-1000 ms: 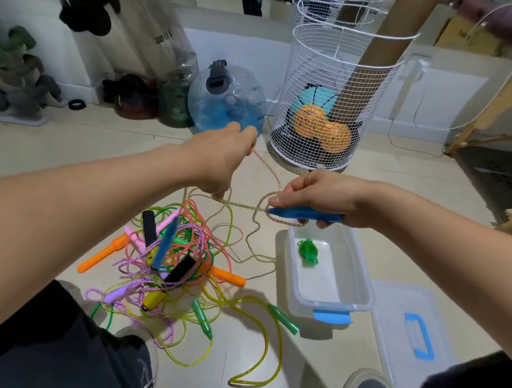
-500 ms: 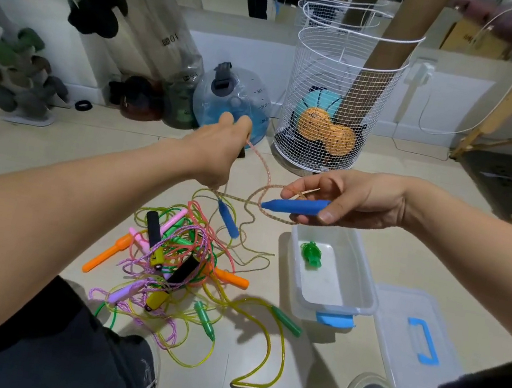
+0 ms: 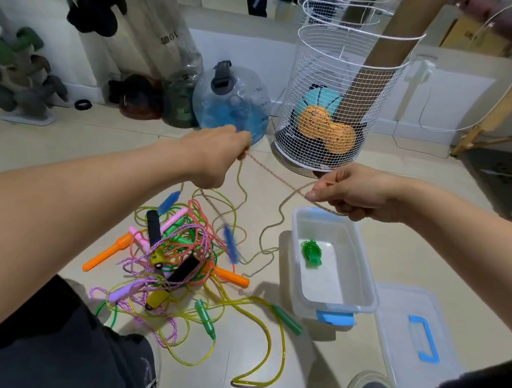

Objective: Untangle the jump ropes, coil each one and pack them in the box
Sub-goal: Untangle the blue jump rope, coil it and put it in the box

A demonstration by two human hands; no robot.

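Braided rope (image 3: 271, 172) stretched sideways between hands (image 3: 350, 191)

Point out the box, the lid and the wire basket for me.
box (image 3: 365, 281): head view, on its right wall.
lid (image 3: 396, 319): head view, on its clear top beside the blue handle.
wire basket (image 3: 314, 78): head view, on its mesh wall.

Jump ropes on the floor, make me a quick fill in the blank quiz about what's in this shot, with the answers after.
1. Both hands, left hand and right hand, pinch the same braided ____.
2. The clear plastic box holds one small toy coloured ____.
3. The box's lid, with its blue handle, lies on the ____.
4. The white wire basket holds an orange ____.

Answers: rope; green; floor; ball
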